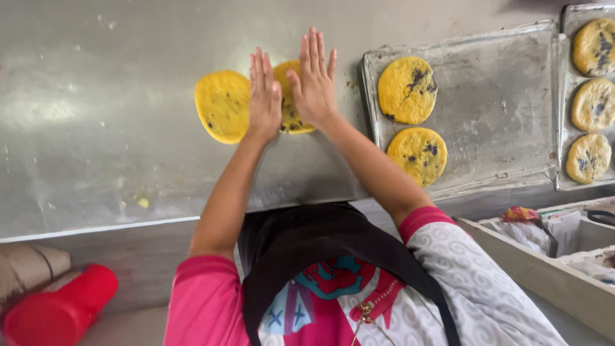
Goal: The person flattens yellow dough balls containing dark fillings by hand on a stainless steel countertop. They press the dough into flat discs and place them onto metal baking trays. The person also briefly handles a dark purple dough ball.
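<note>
Round yellow dark-flecked dough disc (pixel 291 96), left hand (pixel 264 96), right hand (pixel 314 80), fingers flat, pressing, gripping nothing

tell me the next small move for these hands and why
Probably lift the flattened yellow dough disc under the right hand and carry it to the metal tray. Both hands lie flat and open; the left hand lies between it and a second disc. The tray holds only two discs, leaving bare space.
</note>
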